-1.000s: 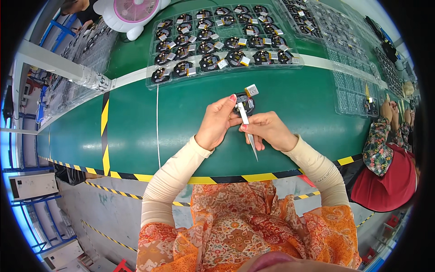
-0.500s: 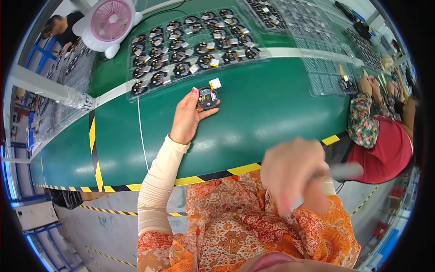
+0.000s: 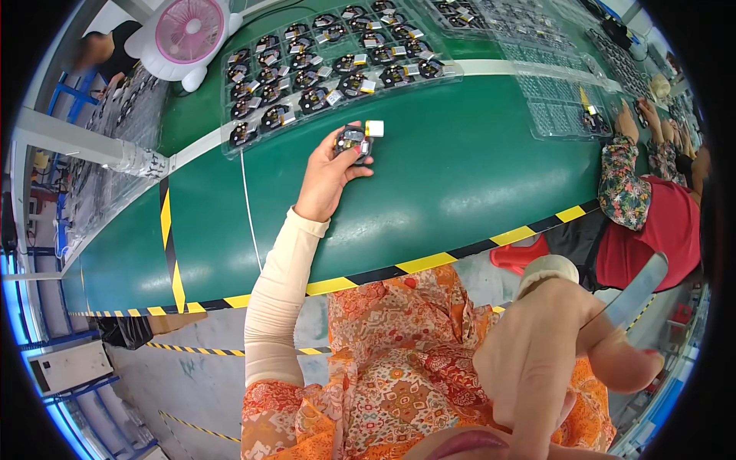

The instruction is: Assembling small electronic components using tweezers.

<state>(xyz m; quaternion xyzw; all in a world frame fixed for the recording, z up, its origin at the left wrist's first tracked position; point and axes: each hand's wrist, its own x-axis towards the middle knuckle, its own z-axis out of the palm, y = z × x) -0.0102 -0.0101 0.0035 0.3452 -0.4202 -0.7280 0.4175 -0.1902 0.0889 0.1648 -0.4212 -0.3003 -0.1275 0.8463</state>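
My left hand (image 3: 326,172) is closed around a round black device (image 3: 353,144), held just over the green tabletop (image 3: 460,169), the thumb across its face. The disc itself has no clear long axis; a flat, pale rectangular cell (image 3: 375,128) juts from its upper right edge, so the whole piece points up and to the right, away from my palm.

My right hand (image 3: 537,345) is raised close to the camera, past the tabletop's near edge, its thumb and fingers pinching a flat metal tool (image 3: 636,291) whose visible end slants up and right. I judge this gap to matter most: from that hand, the device lies forward and to the left, well apart, and the tool points away from it. My left hand is far nearer.

Beyond the device, a clear tray (image 3: 257,140) holds rows of similar round black pieces.
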